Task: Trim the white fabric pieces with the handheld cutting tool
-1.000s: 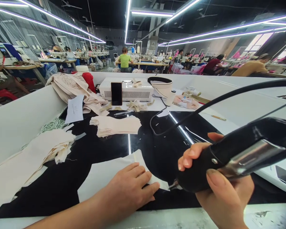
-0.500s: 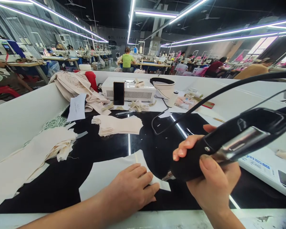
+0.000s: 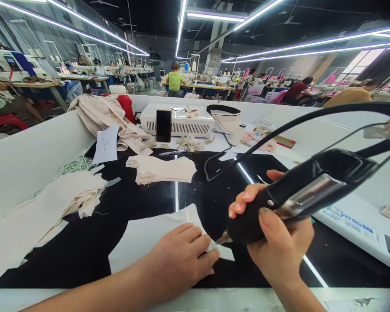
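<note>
A white fabric piece (image 3: 143,238) lies on the black work surface, a narrow strip along its right side. Over that side my left hand (image 3: 185,255) rests palm down, its bent fingers close together and holding the fabric against the table. My thumb is mostly hidden below the index finger. My right hand (image 3: 276,242) is wrapped round a black corded handheld tool (image 3: 299,195) with a shiny metal side panel. Its metal tip (image 3: 224,237) is at the strip's right edge, just beside my left fingertips; whether it touches the fabric I cannot tell.
Stacked cream fabric pieces (image 3: 162,169) lie ahead, and a larger pile (image 3: 48,208) is on the left. A phone (image 3: 163,125) leans against a white vented box (image 3: 191,125). The tool's black cable (image 3: 279,128) arches over the right side. A white device (image 3: 354,225) sits at right.
My right hand and the tool have shifted slightly left, the tip moving closer to my left fingers. The left hand has barely moved on the fabric.
</note>
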Demonstrator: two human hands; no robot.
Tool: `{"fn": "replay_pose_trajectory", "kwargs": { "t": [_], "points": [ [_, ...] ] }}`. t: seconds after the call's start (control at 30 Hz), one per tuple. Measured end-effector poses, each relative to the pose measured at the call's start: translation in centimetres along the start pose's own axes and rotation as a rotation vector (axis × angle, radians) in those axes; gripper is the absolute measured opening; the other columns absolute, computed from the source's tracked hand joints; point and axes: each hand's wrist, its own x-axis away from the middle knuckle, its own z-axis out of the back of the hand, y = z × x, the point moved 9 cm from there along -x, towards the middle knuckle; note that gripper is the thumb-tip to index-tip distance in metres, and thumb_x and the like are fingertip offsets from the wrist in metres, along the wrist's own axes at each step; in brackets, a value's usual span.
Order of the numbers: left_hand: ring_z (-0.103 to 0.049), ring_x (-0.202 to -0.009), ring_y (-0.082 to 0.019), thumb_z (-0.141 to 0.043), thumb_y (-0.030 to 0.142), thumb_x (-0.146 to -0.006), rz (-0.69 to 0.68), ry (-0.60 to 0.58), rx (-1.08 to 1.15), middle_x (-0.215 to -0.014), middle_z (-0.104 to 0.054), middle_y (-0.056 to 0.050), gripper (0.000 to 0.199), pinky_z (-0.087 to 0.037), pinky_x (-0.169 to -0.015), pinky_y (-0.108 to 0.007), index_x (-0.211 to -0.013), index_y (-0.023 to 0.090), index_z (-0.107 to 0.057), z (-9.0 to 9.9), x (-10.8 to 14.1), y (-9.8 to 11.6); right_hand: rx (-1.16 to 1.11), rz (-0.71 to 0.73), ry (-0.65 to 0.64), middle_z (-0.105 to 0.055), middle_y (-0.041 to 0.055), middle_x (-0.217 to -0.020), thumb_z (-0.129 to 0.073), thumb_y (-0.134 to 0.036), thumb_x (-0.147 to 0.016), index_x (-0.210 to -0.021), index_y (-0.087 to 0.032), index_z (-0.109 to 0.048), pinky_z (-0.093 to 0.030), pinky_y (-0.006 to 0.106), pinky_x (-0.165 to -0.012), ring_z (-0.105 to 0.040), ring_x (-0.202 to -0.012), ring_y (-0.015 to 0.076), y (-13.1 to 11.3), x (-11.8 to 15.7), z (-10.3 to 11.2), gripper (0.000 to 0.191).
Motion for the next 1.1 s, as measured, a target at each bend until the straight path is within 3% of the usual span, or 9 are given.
{"fn": "replay_pose_trajectory", "kwargs": {
  "t": [0.13, 0.3, 0.57, 0.77, 1.1],
  "points": [
    [-0.073, -0.098, -0.026, -0.076, 0.032, -0.115, -0.003, 0.034, 0.003, -0.11, -0.077, -0.007, 0.019, -0.065, -0.088, -0.038, -0.123, 0.016, -0.07, 0.1, 0.4, -0.3, 0.034, -0.009, 0.01, -0.074, -0.0021, -0.09, -0.093, -0.039, -0.097, -0.133, -0.031, -0.072, -0.065, 0.032, -0.058, -0.071, -0.066, 0.0173, 0.0, 0.0, 0.2, 0.043],
    [-0.073, -0.099, -0.025, -0.074, 0.031, -0.116, 0.004, -0.004, 0.005, -0.11, -0.076, -0.007, 0.018, -0.064, -0.091, -0.038, -0.123, 0.016, -0.07, -0.3, 0.6, -0.5, -0.005, 0.017, 0.07, -0.075, -0.0008, -0.089, -0.099, -0.041, -0.09, -0.131, -0.03, -0.075, -0.064, 0.033, -0.053, -0.07, -0.064, 0.0187, -0.6, -0.1, 1.2, 0.049],
    [-0.072, -0.097, -0.025, -0.071, 0.031, -0.117, 0.0, 0.01, 0.002, -0.108, -0.076, -0.006, 0.015, -0.065, -0.091, -0.039, -0.121, 0.016, -0.07, 0.0, 0.5, -0.6, 0.078, -0.003, 0.034, -0.074, -0.0019, -0.091, -0.092, -0.037, -0.097, -0.132, -0.032, -0.073, -0.065, 0.034, -0.059, -0.071, -0.068, 0.0182, 0.0, 0.1, 1.2, 0.04],
    [-0.074, -0.098, -0.024, -0.069, 0.033, -0.119, -0.018, -0.002, -0.001, -0.108, -0.078, -0.007, 0.02, -0.064, -0.097, -0.04, -0.119, 0.012, -0.07, -0.3, 0.7, -0.9, -0.036, -0.015, 0.072, -0.074, -0.0018, -0.088, -0.101, -0.043, -0.089, -0.129, -0.031, -0.076, -0.065, 0.032, -0.055, -0.07, -0.064, 0.0174, -0.5, 0.0, 1.1, 0.049],
    [-0.073, -0.101, -0.024, -0.07, 0.035, -0.119, -0.025, -0.08, -0.021, -0.111, -0.077, -0.009, 0.022, -0.061, -0.095, -0.038, -0.122, 0.013, -0.071, -1.1, 0.7, -0.9, -0.005, -0.004, -0.018, -0.074, -0.0013, -0.092, -0.093, -0.043, -0.098, -0.136, -0.033, -0.071, -0.066, 0.034, -0.057, -0.071, -0.066, 0.0183, -0.1, 1.2, -0.3, 0.045]
  ]
}}
